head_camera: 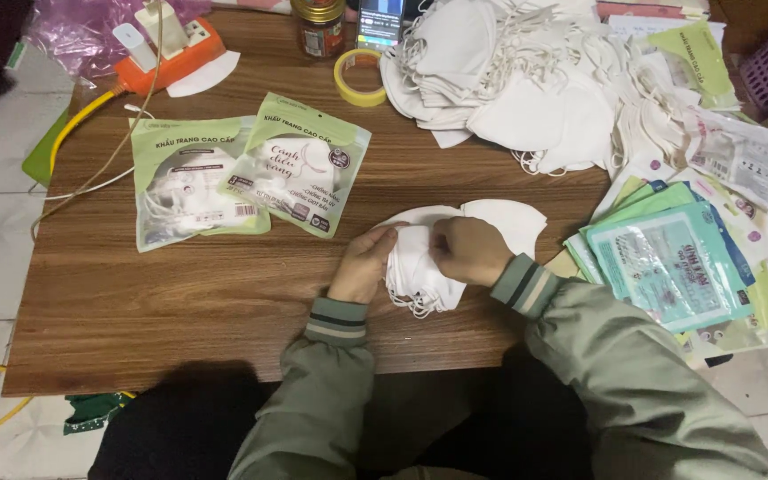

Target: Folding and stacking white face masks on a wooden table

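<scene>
Near the front edge of the wooden table (180, 311), we pinch a small stack of white face masks (420, 267) with both our left hand (362, 267) and right hand (468, 251), fingers curled closed around it.

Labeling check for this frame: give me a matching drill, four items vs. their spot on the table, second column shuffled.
Column one:
1. roll of yellow tape
2. orange power strip
3. two filled green pouches
4. stack of white face masks

Column two:
A. far left corner, chargers plugged in
B. between the left hand and the right hand
C. far edge, beside the red-labelled jar
D. lying flat, left of the hands

Pairs: 1-C, 2-A, 3-D, 4-B
</scene>
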